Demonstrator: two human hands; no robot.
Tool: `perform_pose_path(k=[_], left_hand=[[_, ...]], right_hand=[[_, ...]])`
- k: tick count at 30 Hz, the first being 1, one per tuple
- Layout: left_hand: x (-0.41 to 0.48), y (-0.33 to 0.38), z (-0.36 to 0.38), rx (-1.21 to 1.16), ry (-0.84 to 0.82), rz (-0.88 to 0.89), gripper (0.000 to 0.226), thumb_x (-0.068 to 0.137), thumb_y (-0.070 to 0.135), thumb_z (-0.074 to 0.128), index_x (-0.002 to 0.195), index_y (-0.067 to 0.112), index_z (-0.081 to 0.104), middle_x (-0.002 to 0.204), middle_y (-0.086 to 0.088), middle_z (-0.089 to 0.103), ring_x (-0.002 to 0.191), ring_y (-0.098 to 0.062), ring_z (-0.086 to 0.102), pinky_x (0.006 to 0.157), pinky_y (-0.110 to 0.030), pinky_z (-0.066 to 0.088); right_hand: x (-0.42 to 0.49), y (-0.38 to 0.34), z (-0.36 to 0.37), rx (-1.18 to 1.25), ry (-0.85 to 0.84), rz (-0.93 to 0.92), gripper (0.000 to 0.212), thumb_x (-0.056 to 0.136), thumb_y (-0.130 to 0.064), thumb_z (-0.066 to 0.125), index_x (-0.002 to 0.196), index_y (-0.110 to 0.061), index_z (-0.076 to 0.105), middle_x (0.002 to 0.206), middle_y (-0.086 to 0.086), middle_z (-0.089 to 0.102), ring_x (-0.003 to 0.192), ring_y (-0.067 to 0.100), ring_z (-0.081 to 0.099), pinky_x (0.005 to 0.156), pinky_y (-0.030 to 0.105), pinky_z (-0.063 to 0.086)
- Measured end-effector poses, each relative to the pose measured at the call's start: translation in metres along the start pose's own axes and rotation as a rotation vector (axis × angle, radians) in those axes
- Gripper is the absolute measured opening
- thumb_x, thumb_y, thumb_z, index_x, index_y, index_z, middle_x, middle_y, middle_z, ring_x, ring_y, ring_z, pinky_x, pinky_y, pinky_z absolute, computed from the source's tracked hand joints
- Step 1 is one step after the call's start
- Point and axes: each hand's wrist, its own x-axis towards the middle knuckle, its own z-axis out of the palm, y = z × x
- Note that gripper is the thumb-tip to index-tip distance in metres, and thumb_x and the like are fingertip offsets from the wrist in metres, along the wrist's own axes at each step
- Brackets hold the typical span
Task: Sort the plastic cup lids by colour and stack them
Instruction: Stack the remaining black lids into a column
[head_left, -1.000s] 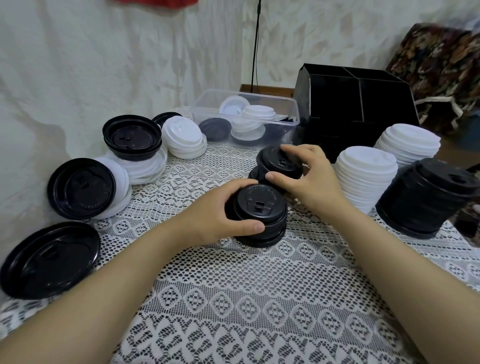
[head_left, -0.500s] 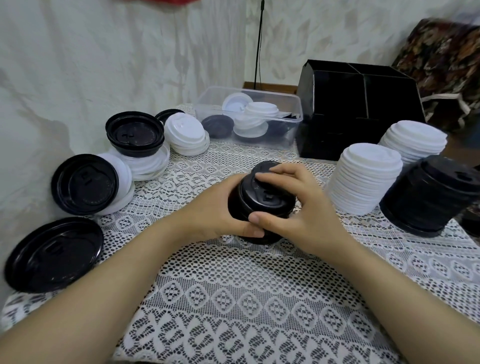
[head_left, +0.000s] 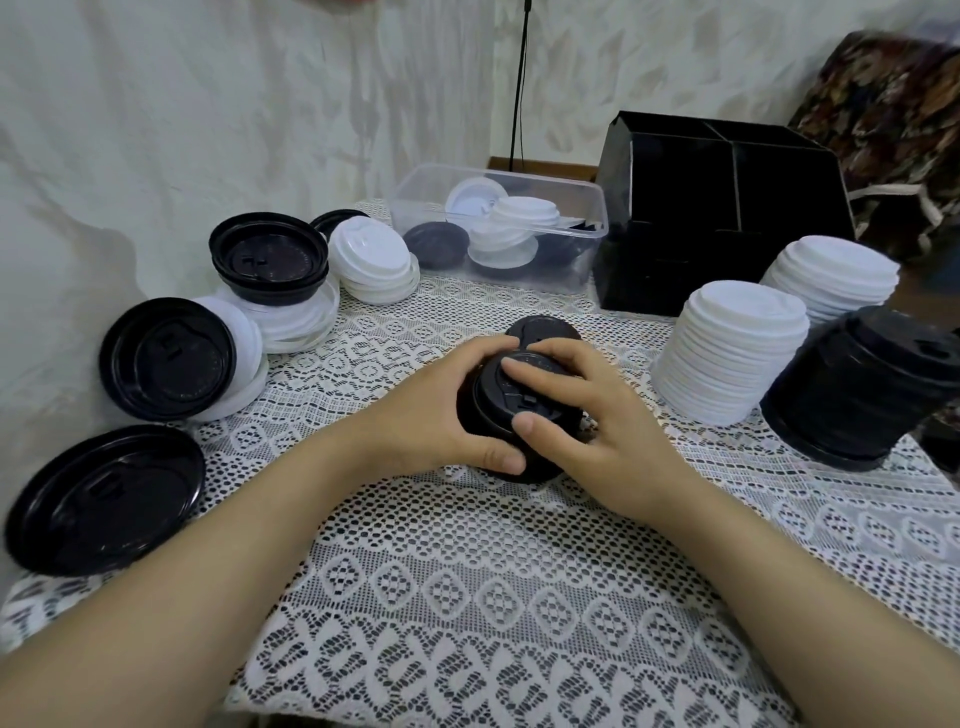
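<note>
Covering the table under both forearms, a white lace cloth (head_left: 467, 597) carries everything. Beyond the right hand (head_left: 597, 431) stands a black divided box (head_left: 717, 218), what it holds out of sight, and beyond both hands a clear tub (head_left: 576, 270) of mixed black and white lids, jumbled so that their number cannot be made out. To the right of the right hand a tall black stack (head_left: 862, 395) leans with its long axis tipped up and rightward, tops uppermost, its far side cut by the frame edge; just beside it a white stack (head_left: 727, 358) leans the same way, with a second white stack (head_left: 831, 275) partly hidden behind both. Left of the left hand (head_left: 436, 415) lie wide black lids (head_left: 104, 499) with undersides up (one further back is propped on edge against white ones), and beyond them a small heap of white lids (head_left: 374, 265). Between the two hands, resting on the cloth, sits the short black stack (head_left: 506, 397), its axis near upright and its top face with the sip tab tilted toward the camera. The left hand curls round its left side, thumb low on the near edge. The right hand lays a finger across the top and presses its thumb on the near rim; its other fingers and the stack's right side are hidden. A single black lid (head_left: 545, 330) peeks out just behind the fingers.
</note>
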Motion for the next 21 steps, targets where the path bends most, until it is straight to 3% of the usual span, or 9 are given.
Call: perform_pose_path(k=[2, 4, 7, 9, 11, 13, 16, 18, 21], left_hand=[[-0.001, 0.003, 0.001, -0.034, -0.001, 0.018, 0.081, 0.060, 0.053, 0.077, 0.130, 0.051, 0.037, 0.130, 0.033, 0.046, 0.120, 0.015, 0.045, 0.095, -0.008, 0.040], [-0.002, 0.005, 0.002, -0.042, 0.007, 0.028, 0.073, 0.066, 0.052, 0.074, 0.129, 0.049, 0.039, 0.131, 0.032, 0.047, 0.120, 0.015, 0.045, 0.093, -0.006, 0.039], [0.000, 0.002, 0.002, -0.055, 0.010, 0.029, 0.072, 0.065, 0.048, 0.079, 0.130, 0.046, 0.046, 0.128, 0.025, 0.056, 0.120, 0.008, 0.050, 0.096, -0.013, 0.043], [0.000, 0.000, 0.002, -0.040, 0.020, 0.031, 0.077, 0.062, 0.052, 0.078, 0.133, 0.041, 0.048, 0.128, 0.022, 0.058, 0.119, 0.005, 0.053, 0.100, -0.021, 0.045], [0.001, -0.001, 0.002, -0.017, 0.030, 0.018, 0.079, 0.061, 0.054, 0.077, 0.133, 0.039, 0.048, 0.126, 0.021, 0.059, 0.117, 0.004, 0.054, 0.103, -0.025, 0.045], [0.002, -0.002, 0.003, -0.005, 0.024, 0.016, 0.080, 0.062, 0.053, 0.077, 0.135, 0.032, 0.049, 0.124, 0.017, 0.061, 0.116, 0.001, 0.056, 0.104, -0.030, 0.044], [0.003, -0.003, 0.003, 0.011, 0.025, -0.004, 0.087, 0.061, 0.055, 0.077, 0.138, 0.030, 0.047, 0.125, 0.016, 0.061, 0.118, -0.001, 0.055, 0.106, -0.036, 0.043], [0.003, -0.004, 0.002, 0.018, 0.026, -0.013, 0.087, 0.060, 0.056, 0.077, 0.138, 0.030, 0.047, 0.125, 0.016, 0.061, 0.118, -0.001, 0.055, 0.106, -0.037, 0.043], [0.003, -0.004, 0.001, 0.016, 0.021, -0.013, 0.086, 0.061, 0.055, 0.078, 0.138, 0.029, 0.047, 0.126, 0.013, 0.061, 0.119, -0.005, 0.055, 0.106, -0.039, 0.043]], right_hand=[[0.000, 0.000, -0.001, -0.010, -0.007, -0.008, 0.055, 0.081, -0.055, 0.051, 0.131, -0.031, 0.059, 0.135, -0.017, 0.045, 0.126, -0.009, 0.038, 0.107, 0.012, 0.029], [-0.001, 0.000, -0.002, -0.021, -0.015, -0.011, 0.053, 0.083, -0.054, 0.052, 0.132, -0.033, 0.058, 0.139, -0.015, 0.046, 0.130, -0.003, 0.040, 0.111, 0.023, 0.032], [-0.003, 0.000, -0.005, -0.009, -0.048, -0.010, 0.052, 0.087, -0.053, 0.048, 0.135, -0.033, 0.054, 0.143, -0.014, 0.044, 0.134, 0.000, 0.037, 0.114, 0.032, 0.032], [-0.005, 0.000, -0.006, 0.019, -0.071, 0.007, 0.050, 0.091, -0.052, 0.040, 0.137, -0.035, 0.050, 0.148, -0.015, 0.040, 0.138, 0.001, 0.033, 0.116, 0.032, 0.026], [-0.006, -0.001, -0.006, 0.053, -0.061, 0.016, 0.046, 0.094, -0.049, 0.033, 0.138, -0.038, 0.045, 0.150, -0.018, 0.038, 0.140, -0.003, 0.029, 0.116, 0.024, 0.022], [-0.001, -0.002, -0.009, 0.120, 0.046, 0.018, 0.037, 0.100, -0.037, 0.035, 0.136, -0.038, 0.043, 0.144, -0.022, 0.042, 0.135, -0.009, 0.033, 0.114, 0.016, 0.024], [0.014, 0.007, -0.021, 0.101, 0.198, 0.154, 0.047, 0.101, -0.010, 0.045, 0.143, -0.030, 0.040, 0.144, -0.016, 0.042, 0.135, -0.004, 0.034, 0.116, 0.025, 0.028], [0.026, 0.014, -0.027, -0.004, 0.143, 0.259, 0.055, 0.098, -0.010, 0.053, 0.148, -0.025, 0.036, 0.151, -0.009, 0.037, 0.138, 0.004, 0.032, 0.112, 0.026, 0.031], [0.040, 0.022, -0.026, -0.156, 0.020, 0.346, 0.068, 0.092, -0.027, 0.065, 0.150, -0.021, 0.030, 0.155, 0.000, 0.032, 0.142, 0.015, 0.030, 0.112, 0.029, 0.030]])
